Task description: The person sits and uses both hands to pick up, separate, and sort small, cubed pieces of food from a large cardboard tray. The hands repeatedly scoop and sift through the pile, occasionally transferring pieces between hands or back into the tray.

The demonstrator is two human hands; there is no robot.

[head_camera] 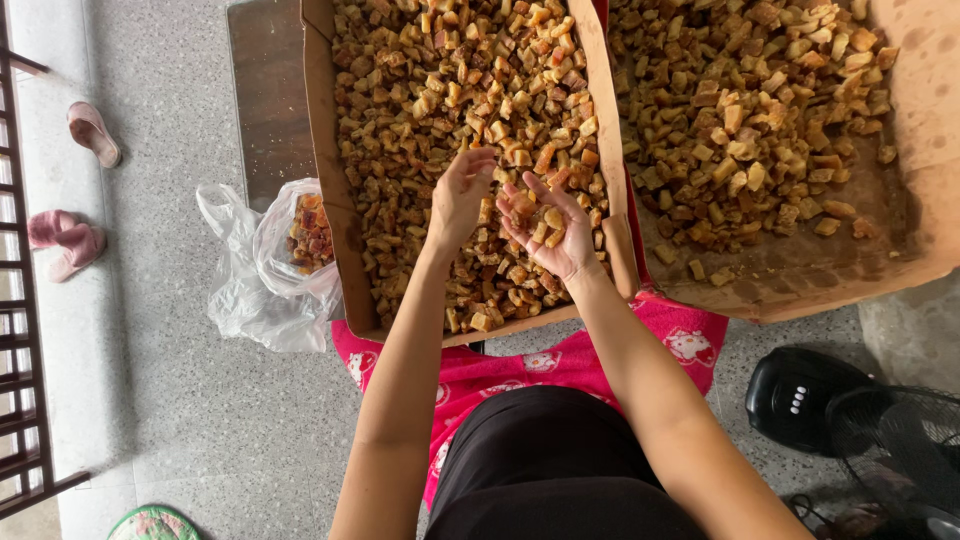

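Our right hand [545, 228]: palm up, cupped, cradling a few brown fried cubes [530, 215] over the near cardboard tray [322, 150]. Our left hand [460, 195]: fingers loosely spread, palm turned toward the right, touching the heap beside it. Second cardboard tray [920, 120], right, likewise filled with cubes. Clear plastic bag [262, 262], left of the near tray on the floor, holds darker reddish pieces. Black fan [860, 420] sits lower right.
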